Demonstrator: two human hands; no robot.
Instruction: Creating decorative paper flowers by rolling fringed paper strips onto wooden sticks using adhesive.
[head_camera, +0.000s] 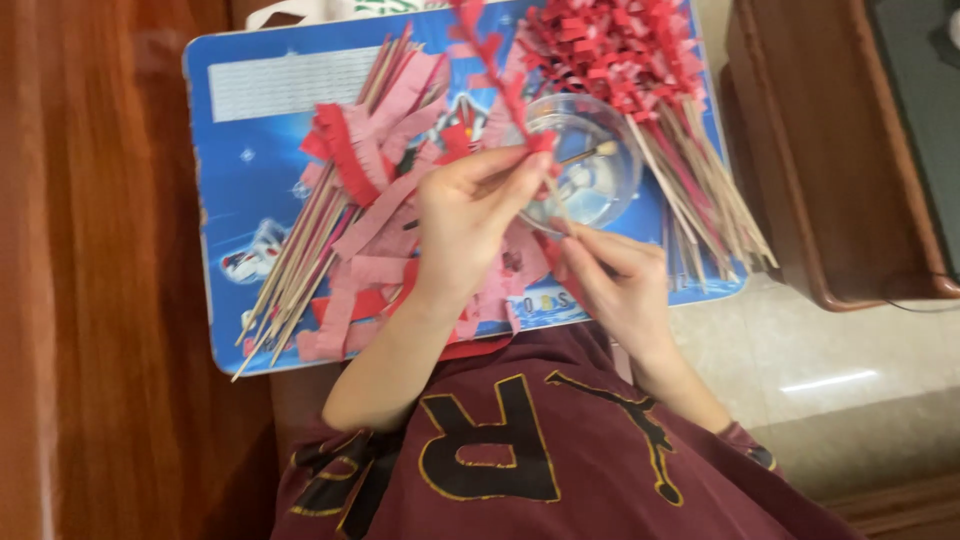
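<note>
My left hand (470, 215) pinches the lower end of a red fringed paper strip (492, 60) that runs up and away over the blue tray (240, 130). My right hand (615, 280) grips the bottom of a thin wooden stick (552, 195), which rises to where the strip ends. Both hands hover just in front of a clear plastic bowl (615, 195) with a small brush (592, 152) resting in it.
Bare wooden sticks and pink and red fringed strips (345, 215) lie in a heap on the tray's left. Several sticks wrapped in red fringe (640, 60) are piled at the upper right. A wooden cabinet (830, 150) stands to the right, wood floor to the left.
</note>
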